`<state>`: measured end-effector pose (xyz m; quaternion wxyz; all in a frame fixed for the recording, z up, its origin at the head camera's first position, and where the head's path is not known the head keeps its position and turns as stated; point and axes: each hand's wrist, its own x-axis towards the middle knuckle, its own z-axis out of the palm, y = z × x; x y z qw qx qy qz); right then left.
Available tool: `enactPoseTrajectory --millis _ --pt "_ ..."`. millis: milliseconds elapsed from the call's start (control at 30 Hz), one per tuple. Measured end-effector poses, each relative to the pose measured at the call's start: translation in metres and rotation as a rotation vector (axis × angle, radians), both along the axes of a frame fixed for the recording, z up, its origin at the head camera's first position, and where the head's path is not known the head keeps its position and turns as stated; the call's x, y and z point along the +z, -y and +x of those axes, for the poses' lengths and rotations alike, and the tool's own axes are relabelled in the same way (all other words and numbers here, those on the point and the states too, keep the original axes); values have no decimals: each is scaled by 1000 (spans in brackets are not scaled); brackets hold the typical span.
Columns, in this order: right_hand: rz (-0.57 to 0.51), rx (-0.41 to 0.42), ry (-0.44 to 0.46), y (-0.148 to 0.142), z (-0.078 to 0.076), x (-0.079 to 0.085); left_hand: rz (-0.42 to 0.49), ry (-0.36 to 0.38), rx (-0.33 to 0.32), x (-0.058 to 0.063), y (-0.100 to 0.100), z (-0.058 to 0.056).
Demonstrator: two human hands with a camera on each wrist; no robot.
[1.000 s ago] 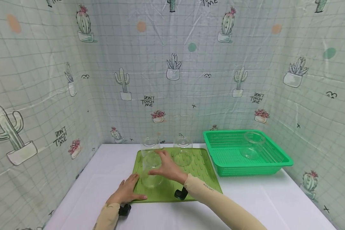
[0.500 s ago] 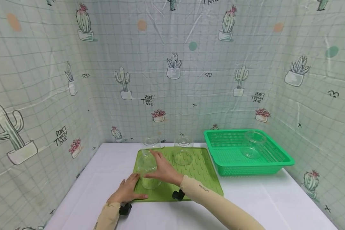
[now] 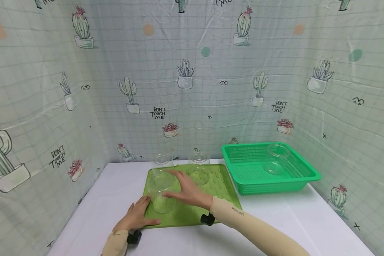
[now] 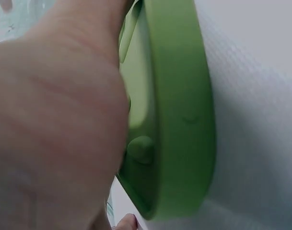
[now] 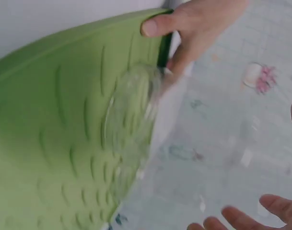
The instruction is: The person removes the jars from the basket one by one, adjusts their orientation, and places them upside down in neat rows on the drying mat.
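Note:
A clear cup (image 3: 162, 204) stands upside down on the front left of the green ribbed drying mat (image 3: 222, 193). My right hand (image 3: 190, 190) is just to its right, with thumb and fingers spread apart. In the right wrist view, the fingers (image 5: 241, 220) are spread beyond the upper end of the see-through cup. My left hand (image 3: 134, 215) rests at the mat's front left corner, thumb over the front edge and fingers along the left side. Two more clear cups stand upside down at the back of the mat, the left one (image 3: 162, 160) and the right one (image 3: 199, 161).
To the right of the mat is a green plastic basket (image 3: 275, 188) holding one upright clear cup (image 3: 276, 160). A white cloth (image 3: 115, 185) covers the table. Cactus-print curtains (image 3: 192, 99) enclose the back and both sides.
My right hand lowered the front cup onto the mat, let go of it and drew slightly right. My left hand stayed at the mat's corner. The head view shifted a little.

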<state>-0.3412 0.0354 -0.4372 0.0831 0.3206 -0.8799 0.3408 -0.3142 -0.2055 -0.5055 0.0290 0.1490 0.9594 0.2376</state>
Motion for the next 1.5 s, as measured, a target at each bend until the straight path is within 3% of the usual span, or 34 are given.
enactPoseTrajectory --millis 100,367,467,667,833,1100,1333,1500 --pt "-25 -21 -13 -26 7 14 1 -16 -12 -1 0 -1" --pt "-176 -175 -90 -108 19 54 -7 -18 -31 2 4 2" --pt "-239 -292 -108 -144 14 65 -11 -12 -40 3 4 2" --pt "-355 -597 52 -218 -11 77 -21 2 -44 -1 1 -1" --pt "-474 -770 234 -261 -43 71 -22 10 -25 -6 7 0" --pt "-718 -910 575 -297 -86 46 -33 20 -15 -5 13 2" --pt "-779 -934 711 -313 -104 25 -33 8 -36 -3 9 -1" --pt "-827 -935 706 -319 -108 14 -27 2 -35 -4 7 -3"
